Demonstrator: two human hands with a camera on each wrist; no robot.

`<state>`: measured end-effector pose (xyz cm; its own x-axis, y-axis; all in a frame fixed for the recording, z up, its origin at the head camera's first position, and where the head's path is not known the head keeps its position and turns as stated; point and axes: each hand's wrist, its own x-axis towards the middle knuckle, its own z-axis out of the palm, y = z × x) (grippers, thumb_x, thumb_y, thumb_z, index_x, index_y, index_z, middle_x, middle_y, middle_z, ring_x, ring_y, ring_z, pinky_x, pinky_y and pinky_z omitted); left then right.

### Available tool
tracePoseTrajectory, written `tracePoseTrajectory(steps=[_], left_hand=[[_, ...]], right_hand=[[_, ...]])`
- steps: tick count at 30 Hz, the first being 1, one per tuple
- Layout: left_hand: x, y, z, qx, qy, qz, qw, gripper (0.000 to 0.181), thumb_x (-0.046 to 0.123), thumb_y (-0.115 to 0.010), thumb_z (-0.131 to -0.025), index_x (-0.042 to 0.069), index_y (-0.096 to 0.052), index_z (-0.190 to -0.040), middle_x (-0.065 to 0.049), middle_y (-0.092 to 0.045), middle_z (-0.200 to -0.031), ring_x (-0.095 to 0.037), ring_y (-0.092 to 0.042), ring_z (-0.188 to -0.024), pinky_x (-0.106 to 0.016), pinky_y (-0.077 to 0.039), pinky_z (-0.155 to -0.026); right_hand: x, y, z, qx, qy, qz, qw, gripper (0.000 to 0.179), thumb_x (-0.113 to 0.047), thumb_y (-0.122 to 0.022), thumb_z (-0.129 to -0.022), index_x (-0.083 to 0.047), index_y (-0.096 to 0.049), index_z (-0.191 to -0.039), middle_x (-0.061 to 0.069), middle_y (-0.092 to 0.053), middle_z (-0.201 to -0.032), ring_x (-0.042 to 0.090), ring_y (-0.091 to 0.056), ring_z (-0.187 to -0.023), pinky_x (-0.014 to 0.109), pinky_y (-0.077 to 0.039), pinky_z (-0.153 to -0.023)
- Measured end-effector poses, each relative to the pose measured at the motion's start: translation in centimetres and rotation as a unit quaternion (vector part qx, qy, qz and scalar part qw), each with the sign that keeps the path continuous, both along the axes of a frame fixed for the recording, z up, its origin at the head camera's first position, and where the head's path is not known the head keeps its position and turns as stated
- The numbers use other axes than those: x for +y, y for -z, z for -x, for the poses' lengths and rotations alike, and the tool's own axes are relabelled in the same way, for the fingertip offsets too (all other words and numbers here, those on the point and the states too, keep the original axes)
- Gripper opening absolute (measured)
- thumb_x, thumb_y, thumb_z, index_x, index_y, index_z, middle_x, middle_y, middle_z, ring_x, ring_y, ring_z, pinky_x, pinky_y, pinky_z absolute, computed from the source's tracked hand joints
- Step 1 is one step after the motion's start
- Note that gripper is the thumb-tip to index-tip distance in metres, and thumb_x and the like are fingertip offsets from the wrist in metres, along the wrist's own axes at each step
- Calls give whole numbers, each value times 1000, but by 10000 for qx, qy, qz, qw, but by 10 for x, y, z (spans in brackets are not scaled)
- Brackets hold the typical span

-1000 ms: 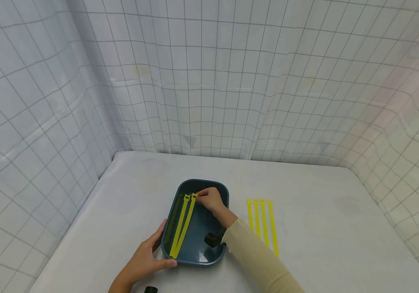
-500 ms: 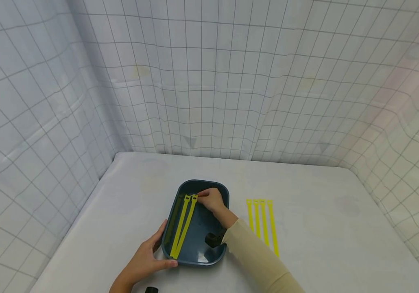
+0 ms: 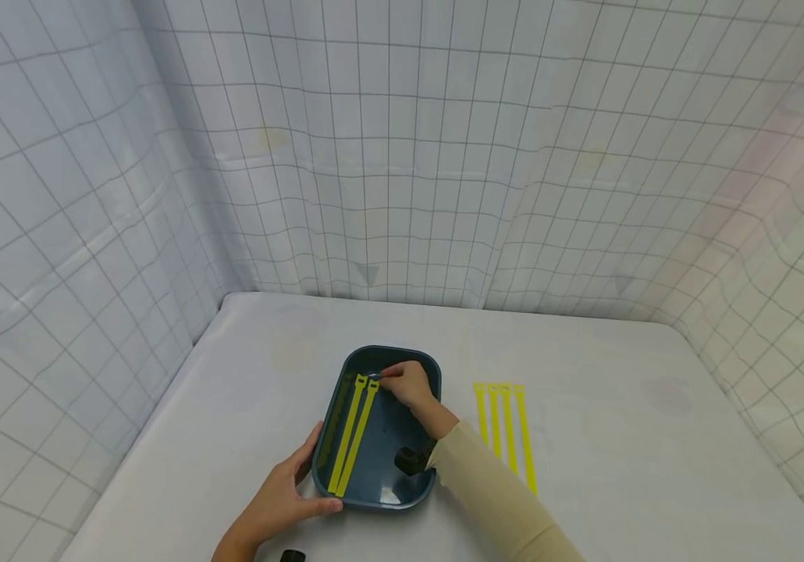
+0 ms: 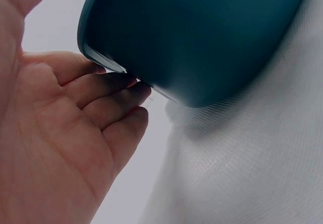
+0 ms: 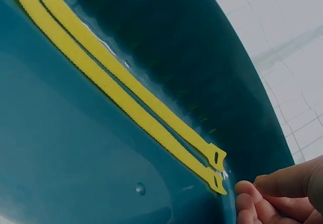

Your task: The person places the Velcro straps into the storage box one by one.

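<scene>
A dark blue-green tray (image 3: pixel 389 445) stands on the white table, with two yellow hook-and-loop cable ties (image 3: pixel 357 439) lying almost parallel along its left side. Their slotted heads (image 5: pixel 217 158) are at the far end. My left hand (image 3: pixel 279 496) holds the tray's near left corner, thumb along the near rim and fingers (image 4: pixel 118 105) against the outer wall. Inside the tray, my right hand (image 3: pixel 405 384) is beside the heads of the ties. Its fingers (image 5: pixel 252 199) are bent with the tips close together, just apart from the nearer tie, and nothing shows between them.
To the right of the tray, several more yellow cable ties (image 3: pixel 509 429) lie side by side, their near ends partly behind the right sleeve (image 3: pixel 489 496). A black wrist device (image 3: pixel 412 460) overlaps the tray. Behind the table hangs a white checked curtain (image 3: pixel 430 195).
The right-hand tie in the tray has lain down closer to parallel with the other, and my right fingers have let go of its head. My left hand stays on the tray.
</scene>
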<state>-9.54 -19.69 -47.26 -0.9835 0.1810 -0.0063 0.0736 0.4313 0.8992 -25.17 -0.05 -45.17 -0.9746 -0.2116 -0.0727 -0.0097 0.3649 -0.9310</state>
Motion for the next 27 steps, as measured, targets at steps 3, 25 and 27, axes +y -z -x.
tracePoseTrajectory(steps=[3, 25, 27], left_hand=[[0, 0, 0, -10, 13, -31, 10000, 101, 24, -81, -69, 14, -19, -148, -13, -24, -148, -28, -29, -131, -43, -34, -100], [3, -3, -1, -153, -86, -204, 9996, 102, 23, -83, -68, 12, -20, -147, -12, -21, -149, -26, -24, -133, -42, -31, -102], [3, -3, -1, -145, -71, -219, 9996, 102, 23, -82, -68, 12, -20, -147, -11, -21, -149, -26, -24, -133, -42, -32, -102]], right_hand=[[1, 0, 0, 125, -22, 71, 9999, 15, -5, -62, -85, 5, -68, -95, 10, -65, -90, 17, -59, -76, 31, -53, -68], [47, -35, -11, 1000, -211, 661, 9926, 20, -12, -63, -87, 4, -67, -98, 10, -67, -91, 20, -63, -85, 29, -52, -77], [53, -34, -11, 969, -118, 554, 9937, 20, -14, -63, -87, 2, -68, -98, 9, -67, -90, 21, -63, -85, 30, -52, -77]])
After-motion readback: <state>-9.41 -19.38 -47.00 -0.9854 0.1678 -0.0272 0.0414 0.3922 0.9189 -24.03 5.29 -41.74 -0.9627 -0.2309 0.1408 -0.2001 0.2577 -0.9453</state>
